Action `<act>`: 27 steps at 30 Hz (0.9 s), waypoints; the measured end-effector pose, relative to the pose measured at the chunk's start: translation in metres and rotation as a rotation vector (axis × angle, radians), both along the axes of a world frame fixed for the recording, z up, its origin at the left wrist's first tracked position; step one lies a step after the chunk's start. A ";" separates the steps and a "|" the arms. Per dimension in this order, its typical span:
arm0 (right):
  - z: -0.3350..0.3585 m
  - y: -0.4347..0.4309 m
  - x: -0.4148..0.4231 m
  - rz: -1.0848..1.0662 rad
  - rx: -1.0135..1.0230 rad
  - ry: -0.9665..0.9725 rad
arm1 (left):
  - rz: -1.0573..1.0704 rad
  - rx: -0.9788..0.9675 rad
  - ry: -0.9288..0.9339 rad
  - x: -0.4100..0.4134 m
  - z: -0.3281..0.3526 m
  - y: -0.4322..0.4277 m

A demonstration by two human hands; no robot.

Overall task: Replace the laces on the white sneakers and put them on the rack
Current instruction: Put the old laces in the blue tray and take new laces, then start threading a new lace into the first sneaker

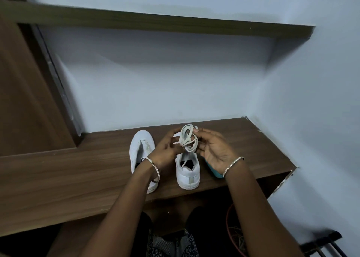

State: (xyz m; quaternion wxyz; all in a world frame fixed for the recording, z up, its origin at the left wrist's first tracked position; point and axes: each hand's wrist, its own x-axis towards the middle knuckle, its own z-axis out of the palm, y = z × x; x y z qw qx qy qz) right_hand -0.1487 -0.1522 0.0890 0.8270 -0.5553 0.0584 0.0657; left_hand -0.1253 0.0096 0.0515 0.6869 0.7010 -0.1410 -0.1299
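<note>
Just above the wooden counter we hold a bundle of pale laces, left hand pinching a strand, right hand curled round the coil, two white sneakers standing on the counter, and a red-rimmed basket below it holding an unclear tangle.

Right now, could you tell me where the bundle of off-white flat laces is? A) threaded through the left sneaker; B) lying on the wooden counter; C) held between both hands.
C: the left hand and right hand grip the bundle of off-white flat laces above the right white sneaker.
</note>
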 end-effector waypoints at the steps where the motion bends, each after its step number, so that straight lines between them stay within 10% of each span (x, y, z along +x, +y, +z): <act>1: -0.002 0.003 0.001 0.010 0.011 0.010 | -0.008 0.005 -0.001 -0.001 0.000 0.000; 16: -0.034 0.002 0.043 0.101 0.113 0.172 | -0.008 0.094 -0.050 0.052 -0.036 0.002; 22: -0.046 -0.022 0.054 -0.014 -0.085 0.196 | 0.181 -0.260 0.200 0.062 -0.017 0.020; 27: -0.053 -0.037 0.055 -0.158 -0.222 0.179 | 0.257 -0.937 0.479 0.076 -0.005 0.043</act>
